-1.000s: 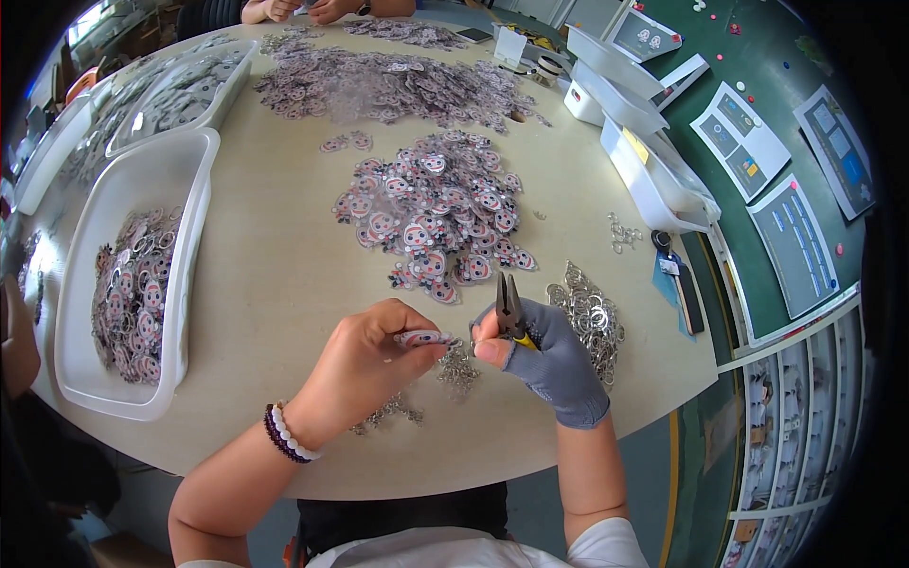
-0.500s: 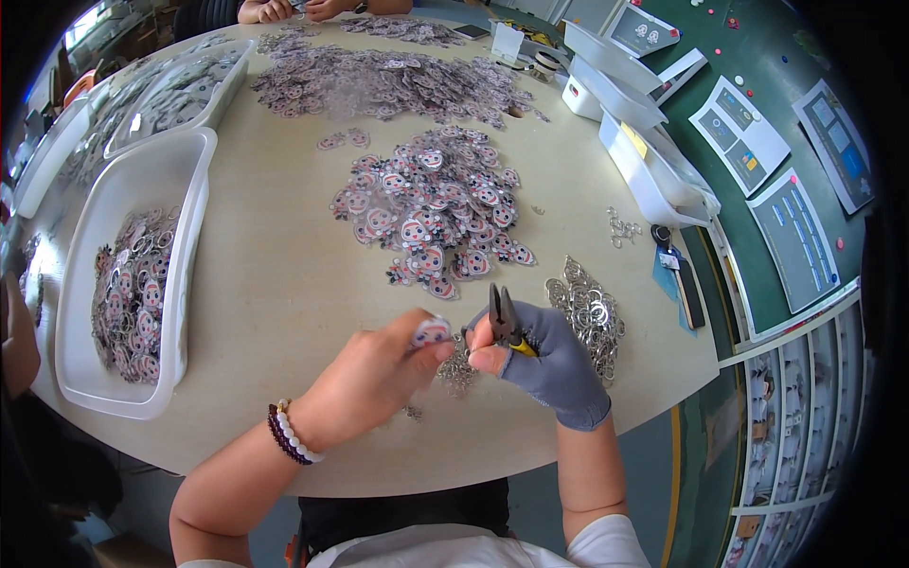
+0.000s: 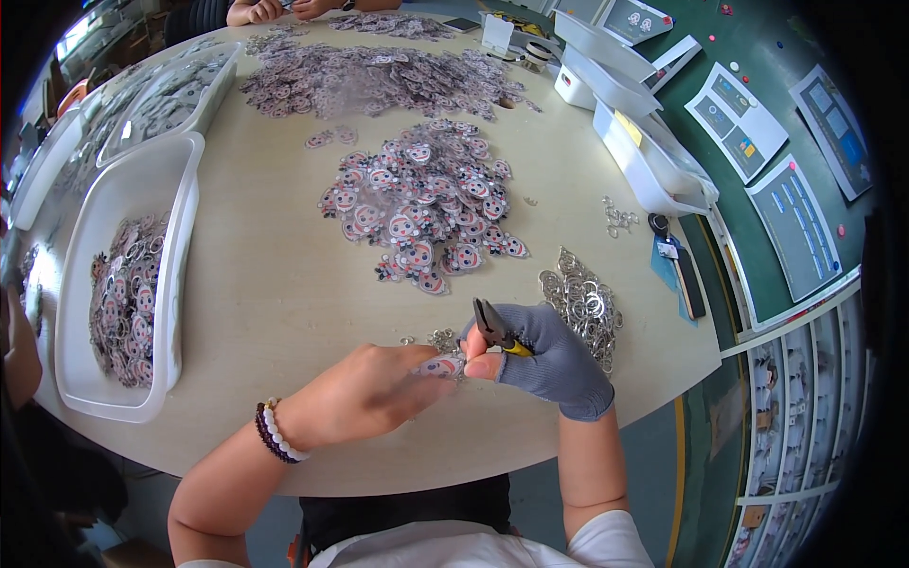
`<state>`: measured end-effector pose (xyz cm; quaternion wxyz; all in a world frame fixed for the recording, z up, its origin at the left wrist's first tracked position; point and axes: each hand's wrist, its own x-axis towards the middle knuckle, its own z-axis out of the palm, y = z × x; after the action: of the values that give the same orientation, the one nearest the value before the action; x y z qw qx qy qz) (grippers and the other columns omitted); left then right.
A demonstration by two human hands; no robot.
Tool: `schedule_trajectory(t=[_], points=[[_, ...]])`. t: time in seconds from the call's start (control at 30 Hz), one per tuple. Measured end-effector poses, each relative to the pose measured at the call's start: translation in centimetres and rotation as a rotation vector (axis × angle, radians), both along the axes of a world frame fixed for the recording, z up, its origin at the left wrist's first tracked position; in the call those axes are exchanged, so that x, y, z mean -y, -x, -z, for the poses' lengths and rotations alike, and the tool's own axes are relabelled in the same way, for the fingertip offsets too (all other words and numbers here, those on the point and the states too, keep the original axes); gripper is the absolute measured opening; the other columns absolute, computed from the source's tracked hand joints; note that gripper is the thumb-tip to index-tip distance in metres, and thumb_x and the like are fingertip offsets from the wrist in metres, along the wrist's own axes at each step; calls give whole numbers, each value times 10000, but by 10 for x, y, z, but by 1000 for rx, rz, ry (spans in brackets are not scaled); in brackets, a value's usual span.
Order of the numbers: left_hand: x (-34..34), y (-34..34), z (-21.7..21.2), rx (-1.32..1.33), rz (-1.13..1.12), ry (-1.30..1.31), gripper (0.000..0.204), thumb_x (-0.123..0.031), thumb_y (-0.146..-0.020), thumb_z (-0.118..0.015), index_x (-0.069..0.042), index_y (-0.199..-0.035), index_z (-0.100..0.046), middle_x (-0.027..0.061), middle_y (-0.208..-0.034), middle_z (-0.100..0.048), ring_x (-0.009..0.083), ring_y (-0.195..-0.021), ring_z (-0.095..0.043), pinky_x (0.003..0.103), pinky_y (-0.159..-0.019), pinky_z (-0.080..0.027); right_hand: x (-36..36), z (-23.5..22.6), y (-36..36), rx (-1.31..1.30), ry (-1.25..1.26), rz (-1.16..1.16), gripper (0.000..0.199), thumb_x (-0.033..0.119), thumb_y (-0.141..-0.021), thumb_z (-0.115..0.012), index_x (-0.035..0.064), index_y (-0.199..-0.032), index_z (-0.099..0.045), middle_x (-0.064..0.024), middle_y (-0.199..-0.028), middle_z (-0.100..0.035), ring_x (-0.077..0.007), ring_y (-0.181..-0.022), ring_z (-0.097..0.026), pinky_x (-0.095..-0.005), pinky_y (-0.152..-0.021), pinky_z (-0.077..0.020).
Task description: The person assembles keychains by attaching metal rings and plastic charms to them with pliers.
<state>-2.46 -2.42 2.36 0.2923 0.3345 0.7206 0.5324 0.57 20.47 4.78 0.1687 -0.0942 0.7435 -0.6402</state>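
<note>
Closed around the edge of a clear flat charm [image 3: 439,367] printed with a cartoon face is my left hand [image 3: 371,388], a little blurred. My right hand [image 3: 554,364], in a grey fingerless glove, grips pliers [image 3: 492,325] whose dark jaws point up and away. Its thumb and forefinger are pinched at the charm's right end; any small part between them is too small to make out. Small metal fittings [image 3: 441,339] lie just beyond the charm. A heap of similar charms [image 3: 426,208] lies farther off, and metal key rings [image 3: 585,308] are piled right of the gloved hand.
A white bin [image 3: 180,312] at left holds charms with rings. Behind it stands another filled bin [image 3: 222,95]. A bigger charm pile [image 3: 379,80] spreads across the far table, near another person's hands [image 3: 284,9]. Stacked white trays [image 3: 644,170] line the right edge.
My left hand has come nearer and turned, laying the charm flatter against my right fingertips. The pliers have tilted slightly left. The view has shifted a little.
</note>
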Motion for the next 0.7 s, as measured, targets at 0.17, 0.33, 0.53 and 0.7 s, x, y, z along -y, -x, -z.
schedule_trajectory(t=[0.17,0.33,0.53,0.7], points=[[1,-2,3,32,3,-8,206,-193,-947,-613,2,-1013,-618,146,-748,-639,223,-689,-618,340,-620,-477,0,-1,0,11,-13,-22,165,78,-815,-761,12,-875,-623,1,-811,-612,-62,-767,-520,-241,-705,-439],[5,2,0,-99,96,41,197,-153,-911,-605,-18,-1054,-621,189,-798,-637,346,-699,-632,406,-618,-483,-1,-5,-2,91,5,-46,124,63,-831,-731,18,-876,-625,7,-790,-597,-52,-747,-508,-231,-682,-424],[-8,-9,7,-621,-193,-65,243,39,-801,-616,7,-1040,-587,112,-786,-595,300,-629,-610,377,-547,-493,32,20,-22,-48,-24,229,133,102,-877,-687,29,-936,-593,11,-779,-579,-47,-716,-491,-231,-665,-419],[-7,-18,-2,-660,-193,-23,213,49,-825,-601,15,-1035,-585,118,-756,-572,290,-604,-599,372,-526,-478,42,29,-43,-271,34,405,189,169,-894,-688,31,-946,-569,-19,-793,-583,-72,-707,-523,-257,-658,-442]])
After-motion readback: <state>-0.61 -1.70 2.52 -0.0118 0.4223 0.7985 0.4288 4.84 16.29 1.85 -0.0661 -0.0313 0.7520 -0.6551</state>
